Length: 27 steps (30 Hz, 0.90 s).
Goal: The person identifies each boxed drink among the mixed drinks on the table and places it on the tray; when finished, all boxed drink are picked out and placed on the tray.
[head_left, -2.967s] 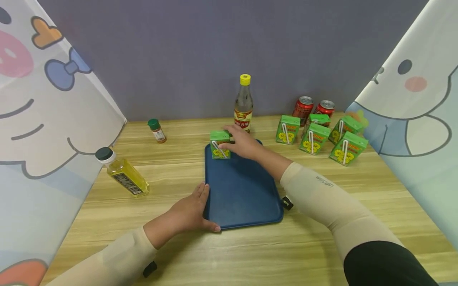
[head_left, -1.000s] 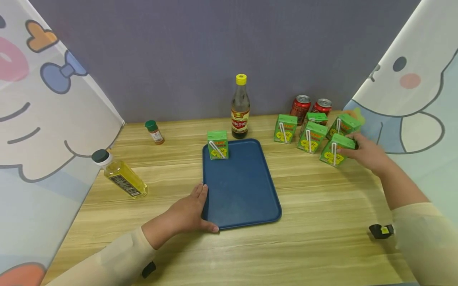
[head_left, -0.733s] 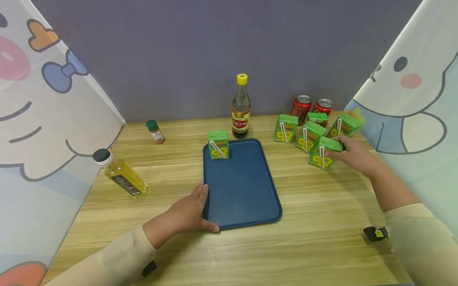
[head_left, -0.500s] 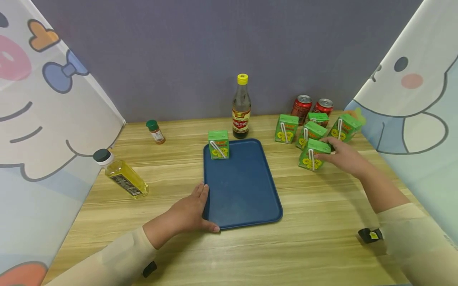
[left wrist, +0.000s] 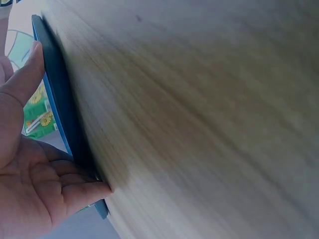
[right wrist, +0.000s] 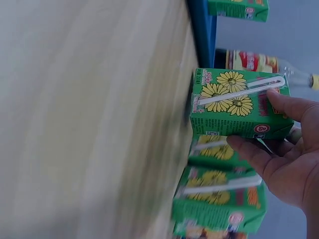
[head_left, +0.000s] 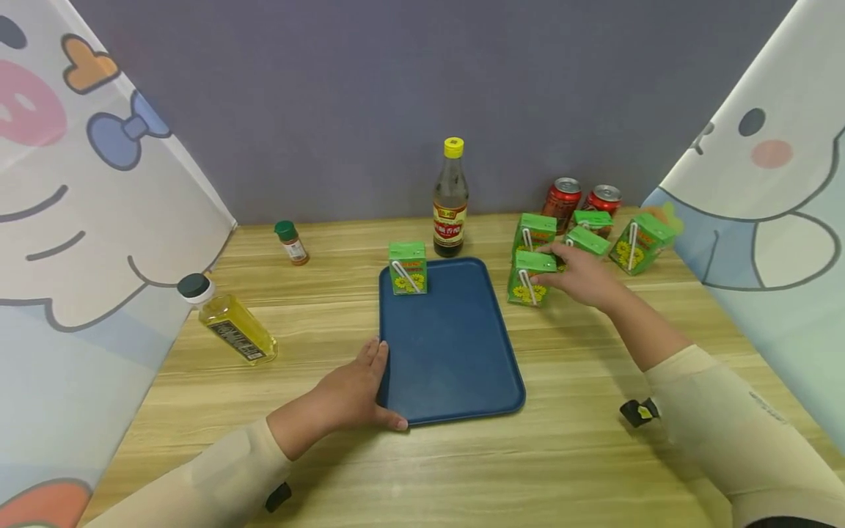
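My right hand (head_left: 584,277) pinches a green drink carton (head_left: 526,284) with yellow flowers and a white straw, just right of the blue tray (head_left: 455,352). In the right wrist view, thumb and fingers grip that carton (right wrist: 234,112) near its top, and its base looks slightly off the table. At the tray's near left corner rests my left hand (head_left: 346,392), fingers straight along the side and thumb at the front edge. Another drink carton (head_left: 408,268) stands upright in the tray's far left corner.
More green cartons (head_left: 640,243) stand at the back right, before two red cans (head_left: 562,204). Behind the tray is a yellow-capped vinegar bottle (head_left: 450,213). A spice jar (head_left: 292,243) and an oil bottle (head_left: 236,326) stand left. Walls enclose the back and sides.
My right hand let go of the carton on the tray, took the front right carton of the group, and has carried it left toward the tray. The left hand stays at the tray.
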Each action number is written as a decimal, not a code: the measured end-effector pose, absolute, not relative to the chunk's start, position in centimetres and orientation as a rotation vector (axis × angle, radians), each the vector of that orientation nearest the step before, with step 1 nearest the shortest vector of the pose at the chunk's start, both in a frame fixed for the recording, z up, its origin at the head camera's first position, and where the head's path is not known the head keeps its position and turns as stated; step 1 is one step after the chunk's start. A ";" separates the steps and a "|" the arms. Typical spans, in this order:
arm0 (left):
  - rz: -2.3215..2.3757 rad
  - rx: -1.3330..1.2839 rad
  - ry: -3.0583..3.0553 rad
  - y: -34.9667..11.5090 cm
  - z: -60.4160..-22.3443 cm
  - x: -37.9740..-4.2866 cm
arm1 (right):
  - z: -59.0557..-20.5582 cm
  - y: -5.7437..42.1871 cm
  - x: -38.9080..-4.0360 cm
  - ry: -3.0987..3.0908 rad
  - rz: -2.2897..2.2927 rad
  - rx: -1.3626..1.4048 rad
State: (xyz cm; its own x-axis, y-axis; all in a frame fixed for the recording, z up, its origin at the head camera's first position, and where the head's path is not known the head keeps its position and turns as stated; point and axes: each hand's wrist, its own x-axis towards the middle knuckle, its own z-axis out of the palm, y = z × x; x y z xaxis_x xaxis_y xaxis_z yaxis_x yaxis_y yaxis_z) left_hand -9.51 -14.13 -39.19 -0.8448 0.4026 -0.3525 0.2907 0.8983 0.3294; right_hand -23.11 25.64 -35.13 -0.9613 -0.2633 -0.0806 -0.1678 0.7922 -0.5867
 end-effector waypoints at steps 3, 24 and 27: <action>0.372 0.508 2.641 -14.1 -39.2 -9.5 | -34.6 24.3 -23.7 2.814 -0.897 -0.361; 0.375 0.487 2.637 -14.1 -39.1 -9.6 | -35.6 16.5 -27.9 2.681 -1.091 -0.447; 0.376 0.490 2.639 -14.1 -39.2 -9.6 | -36.1 16.1 -28.0 2.667 -1.102 -0.438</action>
State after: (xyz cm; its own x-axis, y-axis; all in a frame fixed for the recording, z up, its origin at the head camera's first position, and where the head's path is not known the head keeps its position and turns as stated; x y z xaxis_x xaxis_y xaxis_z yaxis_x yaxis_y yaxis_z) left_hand -9.60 -14.12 -39.15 -0.8461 0.3939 -0.3592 0.2778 0.9009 0.3336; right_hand -28.02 16.07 -36.05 -0.9309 -0.3540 -0.0899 -0.1873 0.6741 -0.7145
